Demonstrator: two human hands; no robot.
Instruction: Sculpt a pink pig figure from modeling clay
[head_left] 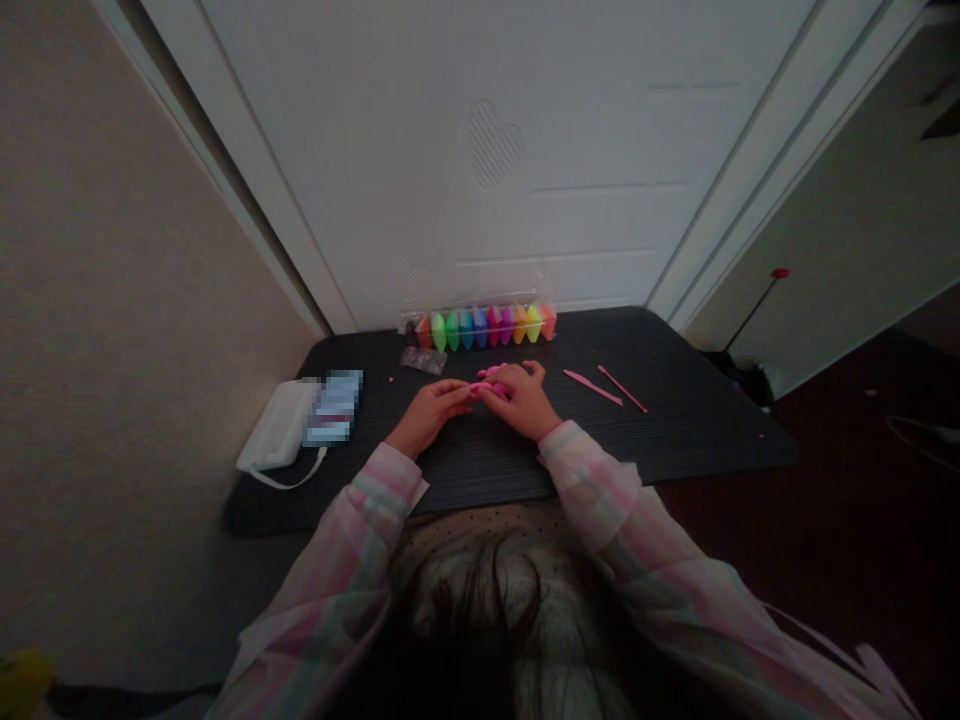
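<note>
Pink piece in hand, black surface below

L hand: fingers narrow, pinching piece's L end. R hand: fingers curled over its R part, also holding. Piece approx. mid-surface, btwn hands. Behind: multicolour blocks in a row, clear pkg.; small clear packet just in front. To R: 2 pink tools. Far L: white box w/ cable.

Dim light, white door with striped hearts, wall at left, black tabletop, dark floor
</note>
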